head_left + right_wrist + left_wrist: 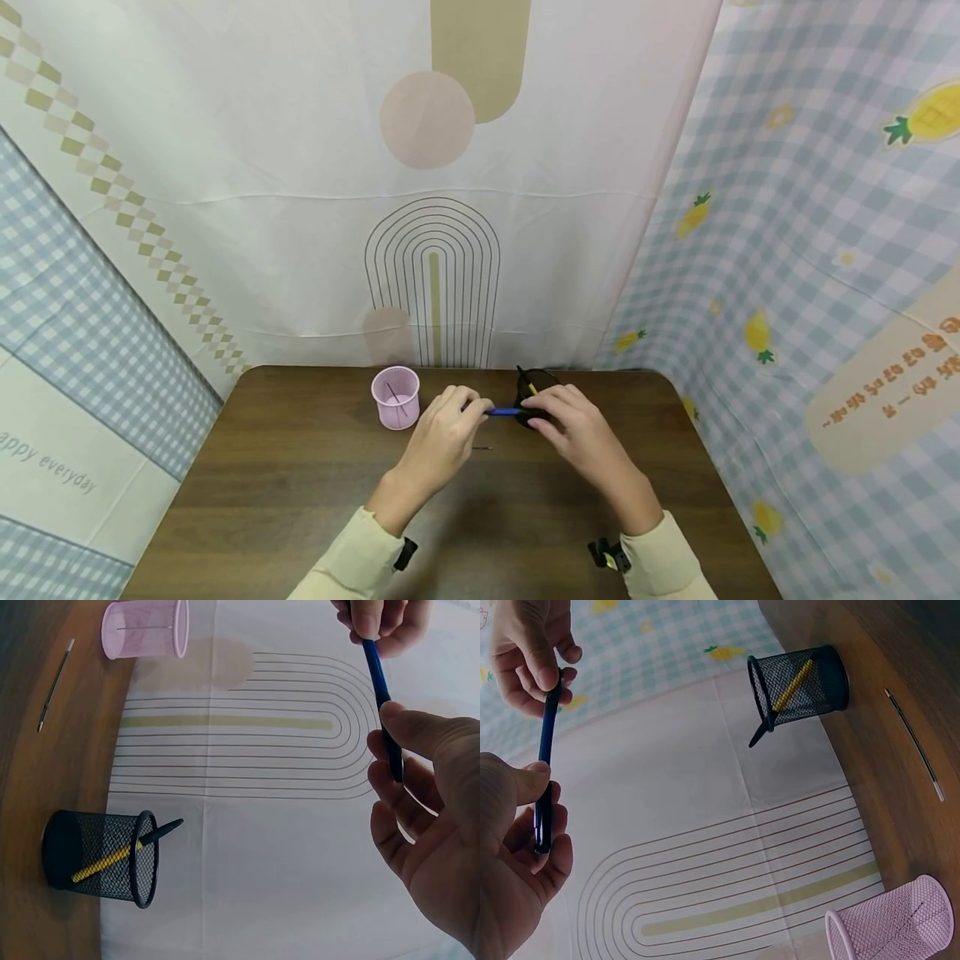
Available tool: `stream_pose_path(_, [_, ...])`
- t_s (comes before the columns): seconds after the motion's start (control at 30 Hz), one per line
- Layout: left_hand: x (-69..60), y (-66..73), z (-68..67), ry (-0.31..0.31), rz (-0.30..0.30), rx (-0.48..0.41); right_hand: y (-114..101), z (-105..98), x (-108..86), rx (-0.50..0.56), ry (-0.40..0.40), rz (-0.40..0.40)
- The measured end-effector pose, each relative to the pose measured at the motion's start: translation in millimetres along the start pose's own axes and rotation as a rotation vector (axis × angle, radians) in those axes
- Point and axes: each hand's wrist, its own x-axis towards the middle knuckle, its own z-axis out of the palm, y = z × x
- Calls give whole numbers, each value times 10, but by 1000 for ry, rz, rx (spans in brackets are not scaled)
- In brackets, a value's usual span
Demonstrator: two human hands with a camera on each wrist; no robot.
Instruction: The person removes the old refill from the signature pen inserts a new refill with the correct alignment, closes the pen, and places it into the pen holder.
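A dark blue pen (pixel 504 412) is held above the table by both hands, one at each end. My left hand (pixel 446 427) pinches its left end between thumb and fingers. At the other end, my right hand (pixel 576 429) pinches the darker part of the pen. Below the hands, a thin pen refill (pixel 915 746) with a pale end lies on the table. Behind my right hand stands a black mesh pen cup (pixel 64 851) holding a yellow-and-black pen (pixel 101 866). Left of my left hand is a pink mesh pen cup (pixel 395 414) with a thin dark stick inside.
The brown wooden table (pixel 300 500) ends at a white patterned cloth (pixel 300 275) hanging behind it. Checked cloth (pixel 787 250) with pineapples hangs along the right side. Both cups stand near the table's back edge.
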Motion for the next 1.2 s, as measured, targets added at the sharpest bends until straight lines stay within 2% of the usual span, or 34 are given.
stream_pose_path(0.17, [18, 22, 15, -13, -3, 0, -26, 24, 42, -44, 15, -52])
stream_pose_path(0.63, [21, 71, 41, -22, -15, 13, -80, 51, 92, -180, -21, -91])
stream_pose_path(0.9, [15, 73, 63, -46, -26, 3, -67, 57, 91, -223, -21, -94])
stream_pose_path(1.07, [11, 63, 68, -67, -50, -20, -69, 29, 96, -239, -17, -66])
stream_pose_path(1.2, [19, 40, 58, -60, -58, -18, -39, -11, 88, -235, -16, -45])
